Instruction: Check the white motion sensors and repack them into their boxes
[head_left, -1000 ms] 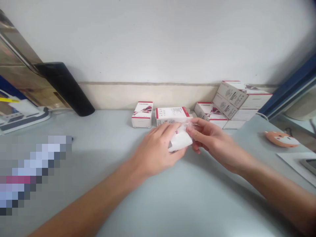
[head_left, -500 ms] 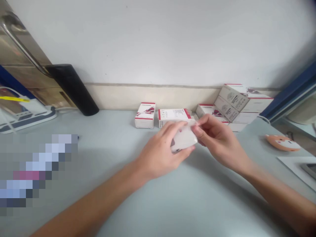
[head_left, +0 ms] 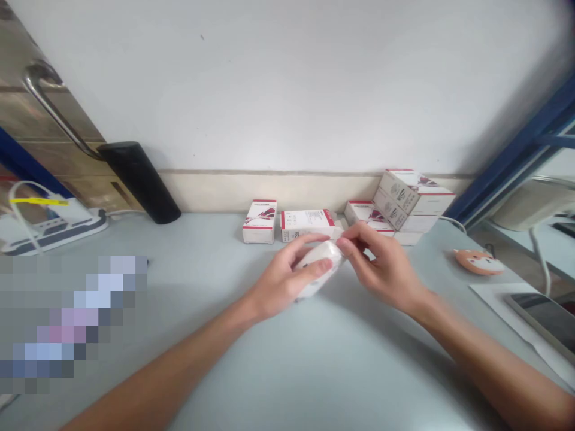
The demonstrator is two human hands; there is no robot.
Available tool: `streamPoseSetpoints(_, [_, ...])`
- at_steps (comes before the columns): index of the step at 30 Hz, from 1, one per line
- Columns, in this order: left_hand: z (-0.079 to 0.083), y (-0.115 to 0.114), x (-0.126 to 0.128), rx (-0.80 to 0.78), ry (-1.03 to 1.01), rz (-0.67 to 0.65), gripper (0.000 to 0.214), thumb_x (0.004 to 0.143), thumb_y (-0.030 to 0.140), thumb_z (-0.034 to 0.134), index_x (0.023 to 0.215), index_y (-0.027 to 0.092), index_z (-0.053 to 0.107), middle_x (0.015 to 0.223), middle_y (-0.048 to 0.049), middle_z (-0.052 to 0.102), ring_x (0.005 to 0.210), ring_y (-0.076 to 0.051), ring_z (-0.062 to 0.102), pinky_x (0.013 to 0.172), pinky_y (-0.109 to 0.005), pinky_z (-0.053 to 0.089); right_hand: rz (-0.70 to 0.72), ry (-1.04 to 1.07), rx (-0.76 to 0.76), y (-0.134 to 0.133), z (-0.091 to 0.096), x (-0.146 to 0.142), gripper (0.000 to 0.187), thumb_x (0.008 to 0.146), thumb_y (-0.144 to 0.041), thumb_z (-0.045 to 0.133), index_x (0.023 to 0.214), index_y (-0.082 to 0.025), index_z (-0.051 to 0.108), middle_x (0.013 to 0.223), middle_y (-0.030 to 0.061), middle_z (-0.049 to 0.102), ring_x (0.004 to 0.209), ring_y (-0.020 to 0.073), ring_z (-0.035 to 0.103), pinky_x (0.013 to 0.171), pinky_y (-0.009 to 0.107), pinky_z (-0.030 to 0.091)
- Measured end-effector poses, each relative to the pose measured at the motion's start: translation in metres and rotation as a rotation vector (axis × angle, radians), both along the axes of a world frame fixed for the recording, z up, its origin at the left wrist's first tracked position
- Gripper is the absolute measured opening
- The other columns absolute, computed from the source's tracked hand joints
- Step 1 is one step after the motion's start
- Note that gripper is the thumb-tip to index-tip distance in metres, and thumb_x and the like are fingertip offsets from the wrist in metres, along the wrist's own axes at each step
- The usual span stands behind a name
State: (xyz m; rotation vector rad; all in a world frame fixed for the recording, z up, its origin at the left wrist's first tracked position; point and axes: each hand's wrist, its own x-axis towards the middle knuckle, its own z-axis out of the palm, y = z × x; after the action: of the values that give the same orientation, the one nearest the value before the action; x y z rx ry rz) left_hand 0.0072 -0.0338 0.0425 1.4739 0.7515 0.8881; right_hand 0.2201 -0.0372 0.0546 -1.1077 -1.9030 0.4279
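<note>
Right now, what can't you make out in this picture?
All in the head view:
White packet: partly covered by the left hand; any contents are hidden.
Right hand: its exact grip is lost in blur at the fingertips.
Stacked cartons: fine print too small and blurred to read.
Dark-topped device: cut off by the right edge.
Pixelated patch: blocks hide what lies there.

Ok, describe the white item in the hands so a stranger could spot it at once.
On the grey-blue desk, find the red-edged white boxes by the wall. Just in front, the left hand grips the white item while the right hand pinches at its end. Unlike those boxes, it is held, with rounded corners and no visible red edging.
</note>
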Motion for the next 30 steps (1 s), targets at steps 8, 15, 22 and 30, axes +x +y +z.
streamPoseSetpoints(8, [0.015,0.009,-0.008,-0.342,-0.375,-0.118,0.055,0.094,0.052,0.065,0.144,0.028,0.058,0.142,-0.0149,0.067,0.099,-0.032,0.077,0.085,-0.046,0.061,-0.049,0.468,-0.367,0.008,0.006,0.002,0.047,0.097,-0.066,0.063,0.081,-0.023,0.053,0.063,-0.0043,0.046,0.058,0.0127,0.039,0.055,0.029,0.03])
streamPoseSetpoints(15, [0.016,0.01,-0.003,-0.209,-0.32,0.052,0.052,0.091,0.023,0.076,0.139,0.024,0.058,0.139,-0.0111,0.071,0.11,-0.026,0.076,0.106,-0.043,0.056,-0.156,0.472,-0.354,0.012,0.002,0.004,0.047,0.098,-0.066,0.061,0.081,-0.023,0.053,0.064,-0.0036,0.049,0.058,0.013,0.04,0.055,0.03,0.031])
streamPoseSetpoints(22, [0.016,0.013,-0.003,-0.272,-0.35,0.189,0.051,0.091,0.024,0.078,0.136,0.025,0.054,0.13,-0.0078,0.073,0.089,-0.019,0.079,0.087,-0.032,0.062,-0.158,0.237,-0.057,0.005,-0.002,0.001,0.034,0.107,-0.053,0.05,0.09,-0.024,0.053,0.074,-0.001,0.057,0.064,0.0151,0.048,0.06,0.031,0.036])
streamPoseSetpoints(30, [0.014,0.012,-0.007,-0.146,-0.218,0.201,0.082,0.092,0.047,0.078,0.16,0.034,0.033,0.107,-0.0056,0.075,0.065,-0.017,0.074,0.069,-0.033,0.059,-0.137,0.34,-0.146,0.007,0.001,0.001,0.041,0.104,-0.063,0.052,0.089,-0.025,0.053,0.068,-0.0022,0.055,0.061,0.0153,0.048,0.059,0.03,0.038])
